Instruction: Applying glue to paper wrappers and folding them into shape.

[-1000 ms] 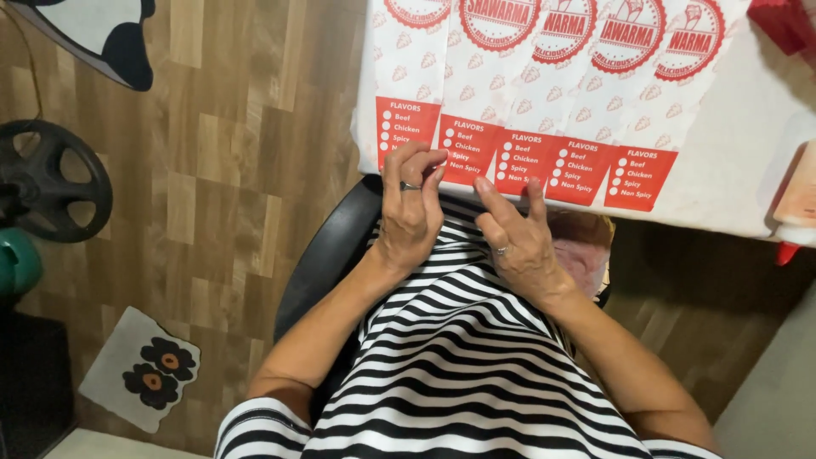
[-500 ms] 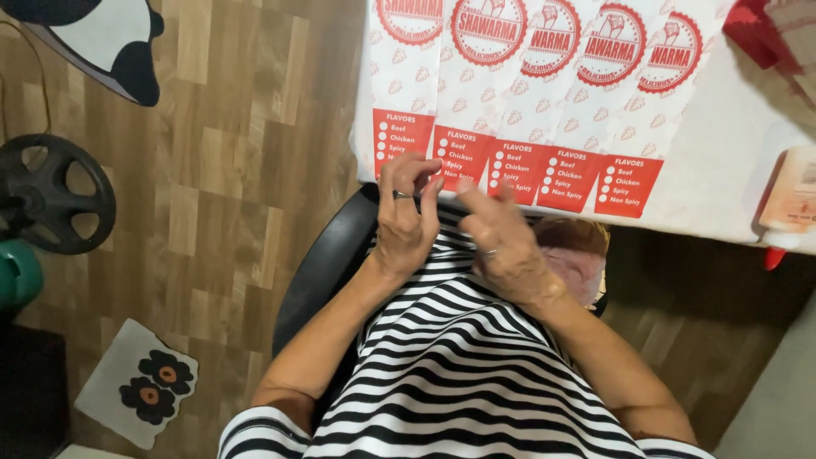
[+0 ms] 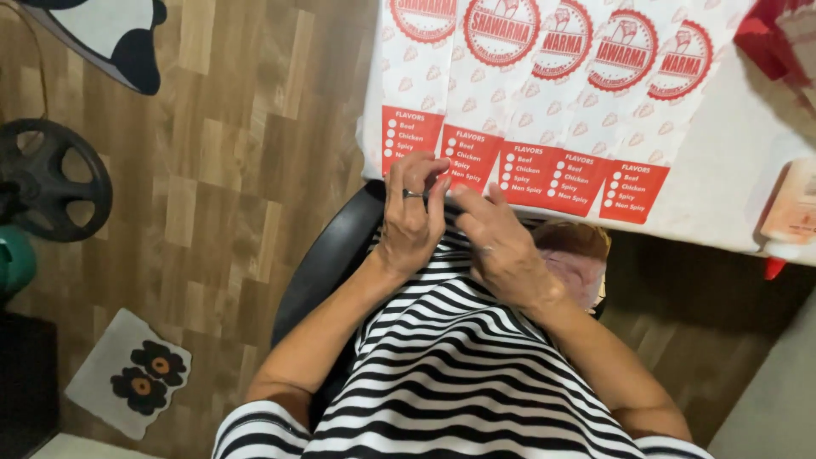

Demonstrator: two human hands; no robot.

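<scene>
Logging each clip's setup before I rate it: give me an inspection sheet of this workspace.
Surface: white table, near edge facing the person.
Job's things: a row of overlapping white-and-red paper sleeves laid flat, red printed ends at the table edge.
Clutter: pale bottle with a red tip at the right edge; red item at the far right corner.
Hands: left hand pinches the end of the second sleeve; right hand is beside it, fingers spread, at the edge.
Cables: nothing seen.
Surroundings: black chair, wooden floor, black weight plate, flowered mat.
</scene>
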